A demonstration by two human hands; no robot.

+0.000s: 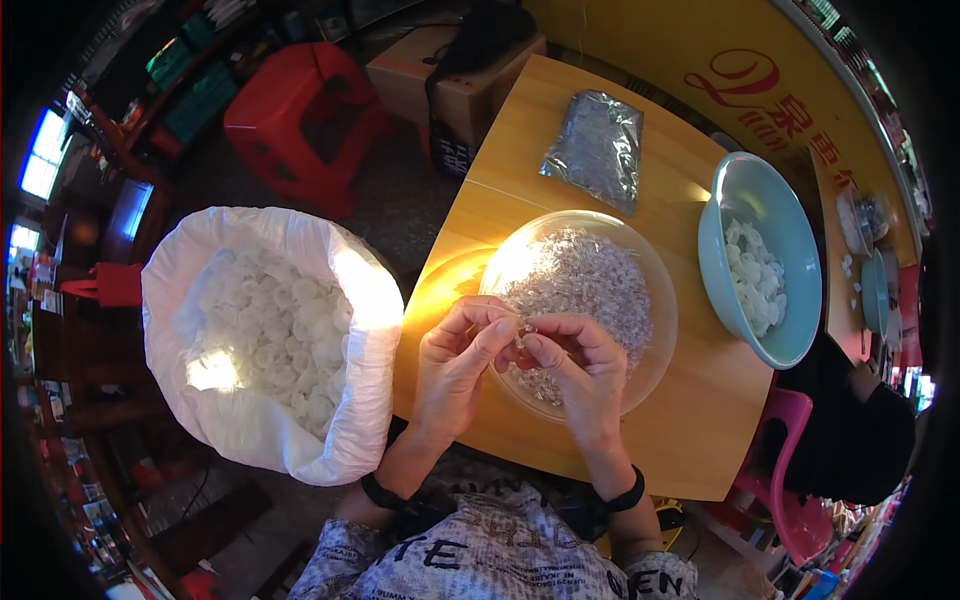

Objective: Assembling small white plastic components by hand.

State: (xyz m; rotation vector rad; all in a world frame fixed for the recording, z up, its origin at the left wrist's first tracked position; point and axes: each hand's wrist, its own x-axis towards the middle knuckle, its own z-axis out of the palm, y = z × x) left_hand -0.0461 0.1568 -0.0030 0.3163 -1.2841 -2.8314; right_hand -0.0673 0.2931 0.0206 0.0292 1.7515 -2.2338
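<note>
1. Head view, far left: a big white woven sack (pixel 262 420) with its top rolled open stands on the floor just beside the bench, full of small white ring-shaped pieces (pixel 275 330).
2. Up behind it sits a red plastic stool (pixel 300 110), well apart from the hands.
3. Over to the pale wooden bench (pixel 700 420), and the left hand (pixel 455 365) is up at its near edge, fingers (pixel 490 335) curled in narrow, pinching a tiny clear piece (pixel 522 335) at the tips.
4. Right hand (pixel 580 370) meets it, fingertip to fingertip, its fingers also drawn in tight on that same small piece; both wrists carry a black band.
5. Directly under the hands: a wide clear glass bowl (pixel 660 300) heaped with small clear plastic bits (pixel 590 275).
6. Behind the bowl lies a clear plastic bag (pixel 597 148) of the same small bits, flat on the bench.
7. Farther right, a light blue bowl (pixel 775 200) holds a few white pieces.
</note>
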